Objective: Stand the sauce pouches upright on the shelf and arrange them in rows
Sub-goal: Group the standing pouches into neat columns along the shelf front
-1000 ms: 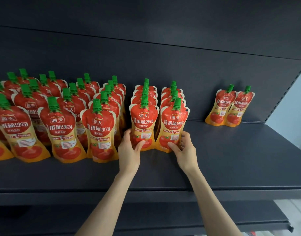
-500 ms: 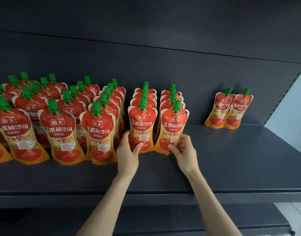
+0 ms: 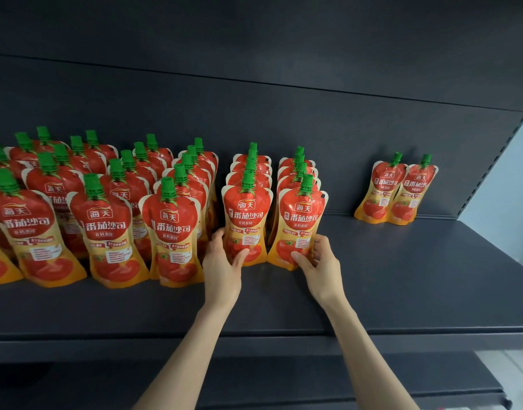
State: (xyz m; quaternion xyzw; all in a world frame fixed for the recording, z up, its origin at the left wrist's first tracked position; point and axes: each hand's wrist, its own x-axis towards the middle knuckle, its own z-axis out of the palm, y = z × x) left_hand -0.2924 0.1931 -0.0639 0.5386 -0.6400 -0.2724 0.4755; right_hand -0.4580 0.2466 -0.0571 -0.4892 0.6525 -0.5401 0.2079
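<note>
Left hand (image 3: 221, 263) pinching front pouch (image 3: 246, 223), right hand (image 3: 319, 263) pinching neighbour pouch (image 3: 298, 226) at 3 o'clock, mid-shelf (image 3: 402, 276). Risk — hard shove topples files behind; soft pouches buckle.

Two hands grip the front tomato sauce pouches of two rows on a dark shelf.

The left hand (image 3: 221, 263) clasps the lower part of the left front pouch (image 3: 246, 223), thumb across its face; the right hand (image 3: 321, 263) clasps the right front pouch (image 3: 298, 229) just beside it, thumb on its lower front. Both pouches stand upright on the shelf (image 3: 402, 276), with more green-capped pouches lined up behind each. Left of the grip stand further rows of pouches (image 3: 106, 220); well to the right, two pouches (image 3: 398, 193) lean against the back panel (image 3: 284, 113).
</note>
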